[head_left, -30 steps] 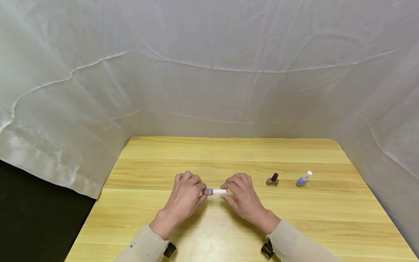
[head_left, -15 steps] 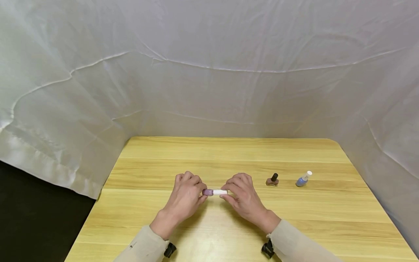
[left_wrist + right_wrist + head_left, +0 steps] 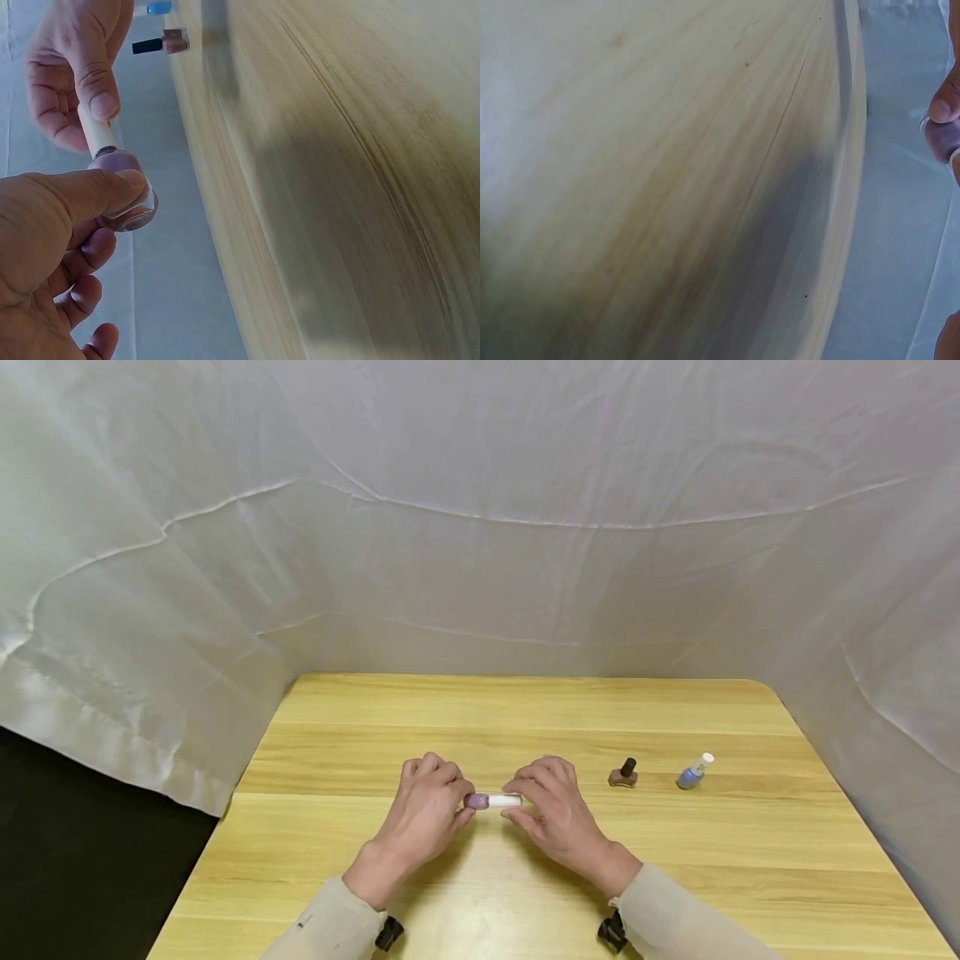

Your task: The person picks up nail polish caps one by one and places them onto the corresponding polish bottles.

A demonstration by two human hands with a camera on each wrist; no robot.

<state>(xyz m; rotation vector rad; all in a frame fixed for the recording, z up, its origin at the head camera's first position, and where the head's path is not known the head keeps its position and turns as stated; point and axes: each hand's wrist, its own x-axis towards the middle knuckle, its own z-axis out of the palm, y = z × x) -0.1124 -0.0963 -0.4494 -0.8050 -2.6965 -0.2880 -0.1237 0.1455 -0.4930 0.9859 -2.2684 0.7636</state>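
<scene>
A bottle of purple nail polish (image 3: 477, 802) with a white cap (image 3: 498, 801) is held sideways over the table, between both hands. My left hand (image 3: 423, 810) pinches the purple glass body with thumb and fingers. On the cap side is my right hand (image 3: 558, 812); in the left wrist view its thumb lies along the white cap (image 3: 95, 133), fingers curled behind. The left thumb crosses the bottle's body (image 3: 116, 160) there. In the right wrist view only part of the purple bottle (image 3: 941, 139) shows at the right edge, between fingertips.
To the right stand a brown nail polish bottle (image 3: 622, 777) with a black cap and a blue one (image 3: 689, 777) with a white cap. The wooden table (image 3: 480, 710) is backed by a pale grey curtain (image 3: 480, 577). A dark area (image 3: 90, 860) lies beyond the left edge.
The right thumb and index finger have shifted slightly on the white cap. My left hand and the purple bottle stay almost where they were.
</scene>
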